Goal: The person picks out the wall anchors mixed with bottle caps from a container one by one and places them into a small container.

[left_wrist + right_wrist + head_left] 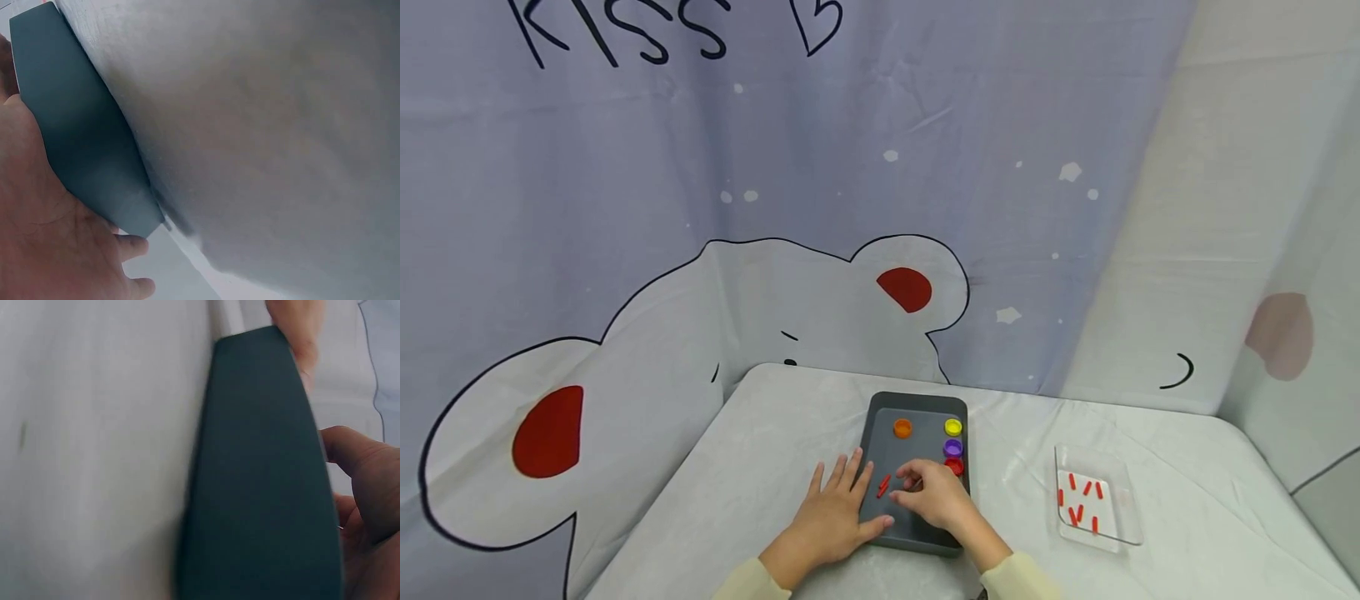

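A dark grey tray point(917, 533) lies on the white-covered table. My left hand point(831, 517) rests at its left edge with fingers spread and the thumb over the near left corner. Two short red sticks point(884, 483) lie on the tray's left part. Just right of them, above the tray, is my right hand point(934, 493), with bent fingers and the thumb apart from the index finger; nothing shows between them. An orange cup point(902, 428) stands at the far left of the tray. Along the right side are a yellow cup point(952, 427), a purple cup point(952, 448) and a partly hidden red cup point(954, 465).
To the right stands a clear plastic box point(1131, 508) with several red sticks point(1087, 488) in it. A printed cloth point(820, 167) hangs behind the table. The tray's dark outer wall point(262, 456) fills much of the right wrist view.
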`<state>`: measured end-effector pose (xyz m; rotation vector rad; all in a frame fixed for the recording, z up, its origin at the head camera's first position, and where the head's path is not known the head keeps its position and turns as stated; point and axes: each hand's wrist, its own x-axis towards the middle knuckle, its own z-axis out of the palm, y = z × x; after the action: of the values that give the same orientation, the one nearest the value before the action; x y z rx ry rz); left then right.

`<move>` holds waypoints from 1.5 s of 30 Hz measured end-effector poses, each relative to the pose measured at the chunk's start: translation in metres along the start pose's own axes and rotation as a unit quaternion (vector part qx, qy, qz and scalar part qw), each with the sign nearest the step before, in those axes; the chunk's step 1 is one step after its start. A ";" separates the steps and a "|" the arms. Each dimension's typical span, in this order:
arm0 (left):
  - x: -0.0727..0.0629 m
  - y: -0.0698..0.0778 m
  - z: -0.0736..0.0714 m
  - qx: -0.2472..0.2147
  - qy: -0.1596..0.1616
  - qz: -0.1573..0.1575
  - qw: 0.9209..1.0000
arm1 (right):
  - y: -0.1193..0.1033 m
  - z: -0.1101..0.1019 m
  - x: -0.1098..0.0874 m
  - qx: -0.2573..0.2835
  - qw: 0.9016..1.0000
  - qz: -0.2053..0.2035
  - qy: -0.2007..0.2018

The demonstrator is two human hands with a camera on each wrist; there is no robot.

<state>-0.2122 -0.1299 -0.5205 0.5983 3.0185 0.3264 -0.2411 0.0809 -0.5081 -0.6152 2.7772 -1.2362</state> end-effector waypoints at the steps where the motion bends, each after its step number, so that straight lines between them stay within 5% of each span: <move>1: 0.000 0.000 0.000 0.001 -0.001 0.001 1.000 | 0.000 0.002 0.001 -0.003 1.000 -0.001 -0.003; 17: 0.000 0.003 0.001 0.002 -0.007 0.012 1.000 | 0.003 0.028 0.009 -0.055 0.998 0.029 0.017; 45: 0.002 -0.001 0.005 -0.004 0.007 0.011 1.000 | -0.005 0.037 0.020 -0.113 0.992 0.048 0.032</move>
<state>-0.2144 -0.1291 -0.5257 0.6302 3.0252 0.3462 -0.2507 0.0443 -0.5272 -0.4528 2.9868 -0.9474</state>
